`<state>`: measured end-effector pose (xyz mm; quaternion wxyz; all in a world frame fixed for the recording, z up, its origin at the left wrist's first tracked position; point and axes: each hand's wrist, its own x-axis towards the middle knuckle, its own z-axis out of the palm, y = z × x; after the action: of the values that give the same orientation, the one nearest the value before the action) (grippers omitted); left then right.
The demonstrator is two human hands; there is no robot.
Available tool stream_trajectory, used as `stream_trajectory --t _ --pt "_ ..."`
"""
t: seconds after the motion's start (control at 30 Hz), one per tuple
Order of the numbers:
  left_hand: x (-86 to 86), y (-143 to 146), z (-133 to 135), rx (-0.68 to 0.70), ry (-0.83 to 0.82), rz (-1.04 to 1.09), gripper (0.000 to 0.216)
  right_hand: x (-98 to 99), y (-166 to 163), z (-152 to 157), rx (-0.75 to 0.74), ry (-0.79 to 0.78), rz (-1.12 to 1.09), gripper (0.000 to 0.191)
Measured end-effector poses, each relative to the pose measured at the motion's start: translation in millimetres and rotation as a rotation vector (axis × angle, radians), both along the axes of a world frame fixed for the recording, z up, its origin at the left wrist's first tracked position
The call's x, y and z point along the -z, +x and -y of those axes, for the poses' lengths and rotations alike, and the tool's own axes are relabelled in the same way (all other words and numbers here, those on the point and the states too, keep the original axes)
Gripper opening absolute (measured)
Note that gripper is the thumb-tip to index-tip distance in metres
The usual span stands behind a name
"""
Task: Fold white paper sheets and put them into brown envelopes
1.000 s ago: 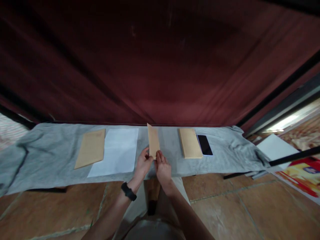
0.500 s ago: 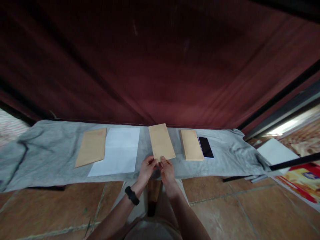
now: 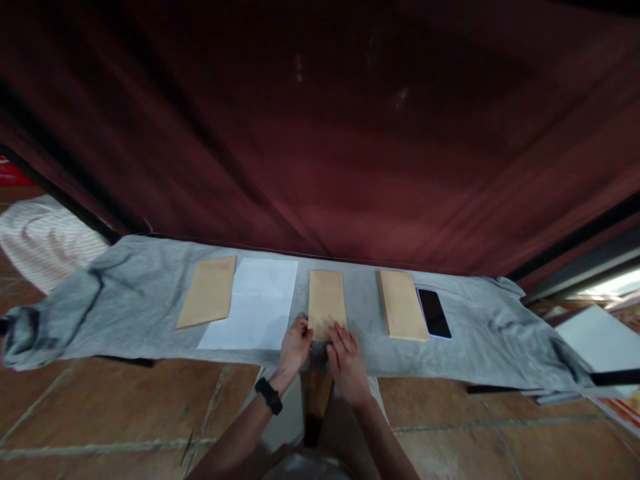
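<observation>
A tan paper envelope [image 3: 327, 297] lies on the grey cloth [image 3: 361, 300] in front of me, its near edge under my hands. My left hand [image 3: 296, 343] pinches the lower left corner of this envelope between thumb and fingers. Flat on its lower right part rest the outstretched fingers of my right hand [image 3: 346, 357]. To the left are a white sheet of paper [image 3: 260, 303] and another tan envelope [image 3: 209, 290], which overlaps the sheet's edge. On the right sits a stack of tan envelopes [image 3: 404, 305].
Beside the stack lies a dark-screened phone [image 3: 434, 313]. A dark red panel [image 3: 320, 167] rises behind the cloth-covered surface. Striped fabric [image 3: 55, 237] is at the far left, and a white board [image 3: 600, 337] at the far right. Below is a tiled floor [image 3: 450, 440].
The envelope, tilted up in my hands before, now lies down on the cloth. My right hand has gone from pinching its edge to lying flat on it. The view has shifted slightly.
</observation>
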<state>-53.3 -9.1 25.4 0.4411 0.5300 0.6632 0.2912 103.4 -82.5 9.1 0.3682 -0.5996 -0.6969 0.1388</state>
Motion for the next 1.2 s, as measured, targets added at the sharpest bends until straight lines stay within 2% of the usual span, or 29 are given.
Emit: stream_trajectory --t 0.1,0.2,0.33,0.4,0.53,0.67,0.77,0.93,1.1,1.2 --pt "-1.8 -2 9 0.042 0.115 -0.283 0.025 6.0 -5 1 -0.026 0.056 0.307 0.045" --pt "-3.4 3 18 0.129 0.306 -0.530 0.029 19.0 -7 3 -0.014 0.069 0.389 0.050" --pt "-2.6 27 7 0.388 0.654 -0.552 0.039 37.0 -7 1 -0.007 0.115 0.384 0.044" --pt "0.9 43 -12 0.528 0.730 -0.568 0.047 41.1 -7 0 -0.004 0.137 0.377 0.038" --pt "11.9 60 -59 0.567 0.686 -0.698 0.061 34.4 -6 2 -0.021 0.130 0.374 0.042" --pt "15.7 60 -97 0.585 0.673 -0.755 0.056 20.1 -7 5 -0.024 0.118 0.356 0.052" --pt "13.3 55 -114 0.553 0.644 -0.776 0.054 13.7 -7 6 -0.031 0.121 0.348 0.054" --pt "15.2 53 -112 0.464 0.591 -0.813 0.057 13.7 -7 6 -0.030 0.109 0.353 0.056" --pt "24.2 59 -90 0.651 0.736 -0.747 0.050 20.4 -8 6 -0.012 0.118 0.376 0.053" --pt "23.7 54 -94 0.660 0.741 -0.728 0.049 20.4 -8 6 -0.021 0.129 0.389 0.052"
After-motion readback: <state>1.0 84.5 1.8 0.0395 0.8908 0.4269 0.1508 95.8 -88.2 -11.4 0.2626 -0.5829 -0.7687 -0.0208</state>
